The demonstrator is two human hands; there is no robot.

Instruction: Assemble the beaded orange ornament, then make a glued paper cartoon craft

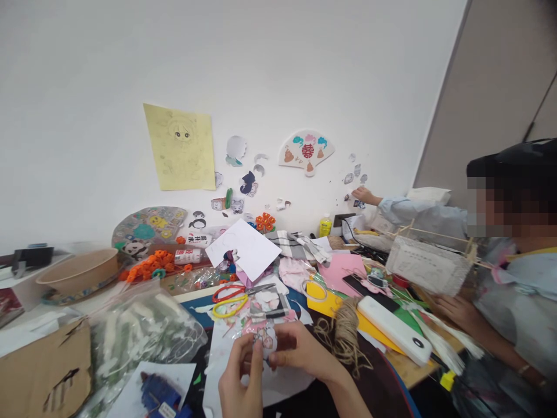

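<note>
A small paper cutout (266,339) with a printed or drawn figure is pinched between my two hands, low in the middle of the view. My left hand (243,371) grips its left side, fingers bent. On the other side, my right hand (300,351) holds the right edge between thumb and fingers. Beneath them lies a white sheet (217,363). Just beyond the hands are scissors with yellow and red loops (229,306) and a striped piece with pictures (267,302).
A twine bundle (347,331) and a white oblong device (394,331) lie to the right. At left are a plastic bag (143,331), cardboard (43,368) and a round basin (78,270). A co-worker (513,290) sits at right, one hand against the wall with its cutouts.
</note>
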